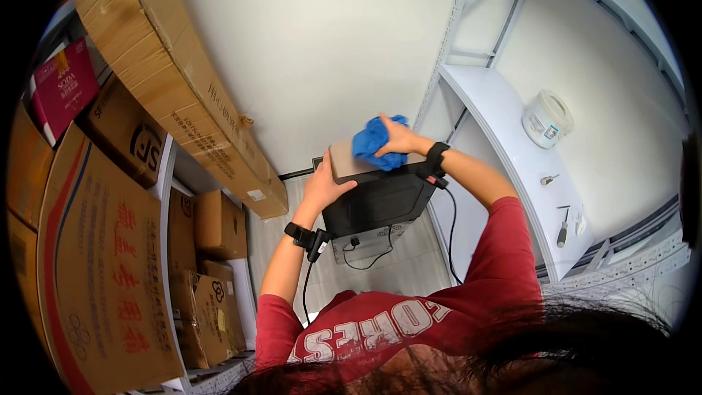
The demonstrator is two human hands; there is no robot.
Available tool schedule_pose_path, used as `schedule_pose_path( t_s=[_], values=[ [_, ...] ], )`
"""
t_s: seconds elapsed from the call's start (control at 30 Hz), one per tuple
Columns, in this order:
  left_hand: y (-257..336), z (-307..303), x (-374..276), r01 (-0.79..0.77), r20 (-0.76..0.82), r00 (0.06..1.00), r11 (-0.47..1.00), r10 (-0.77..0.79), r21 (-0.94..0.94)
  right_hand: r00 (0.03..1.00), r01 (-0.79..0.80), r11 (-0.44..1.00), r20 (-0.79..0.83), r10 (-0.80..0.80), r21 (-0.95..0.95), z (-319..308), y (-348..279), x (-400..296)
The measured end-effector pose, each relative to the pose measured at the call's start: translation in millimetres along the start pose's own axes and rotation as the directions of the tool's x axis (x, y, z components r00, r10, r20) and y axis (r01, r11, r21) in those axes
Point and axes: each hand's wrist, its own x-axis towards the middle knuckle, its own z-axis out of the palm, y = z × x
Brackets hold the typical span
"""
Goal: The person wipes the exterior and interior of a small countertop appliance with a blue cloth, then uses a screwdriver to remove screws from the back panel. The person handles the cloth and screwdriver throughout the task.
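My right hand (399, 138) holds a crumpled blue cloth (378, 145) against the tan top (344, 160) of a boxy black appliance (378, 203). My left hand (323, 189) rests at the appliance's left corner, its fingers along the edge and its thumb spread over the black panel. Under the black panel, a pale lower part (364, 249) shows a black plug (354, 241) and a cord. Each wrist wears a black strap with a small device and a cable.
A tall cardboard carton (186, 77) leans at the left, beside shelves of cardboard boxes (219, 225). On the right, a white shelf (488, 99) bears a white tub (547, 119), a screwdriver (562, 230) and small parts. A white wall (318, 38) stands ahead.
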Motion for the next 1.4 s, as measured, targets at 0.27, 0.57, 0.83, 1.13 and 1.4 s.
schedule_pose_path(
  t_s=[0.27, 0.57, 0.83, 1.13, 1.4],
  values=[
    [-8.4, 5.1, -14.7, -0.021, -0.071, 0.997, 0.979, 0.006, -0.204, 0.994, 0.079, 0.997, 0.074, -0.078, -0.005, 26.8, -33.1, -42.8],
    [-10.0, 8.2, -5.6, -0.011, 0.009, 1.0, 0.964, 0.014, -0.266, 0.922, 0.374, 0.92, -0.058, -0.382, -0.116, 38.5, -21.5, -8.3],
    [-28.5, 22.1, -7.2, -0.131, -0.18, 0.979, 0.974, 0.097, -0.185, 0.937, 0.108, 0.991, -0.325, -0.127, -0.074, 21.9, -26.6, -48.7],
    [-17.4, 9.3, -6.4, -0.015, -0.049, 0.999, 0.956, 0.001, -0.292, 0.998, -0.017, 0.978, -0.056, 0.006, -0.21, 47.1, -83.6, -30.7],
    [-19.0, 16.9, -8.8, -0.128, -0.148, 0.984, 0.966, 0.096, -0.224, 0.886, -0.197, 0.958, -0.456, 0.083, -0.209, 27.9, -25.6, -81.0]
  ],
)
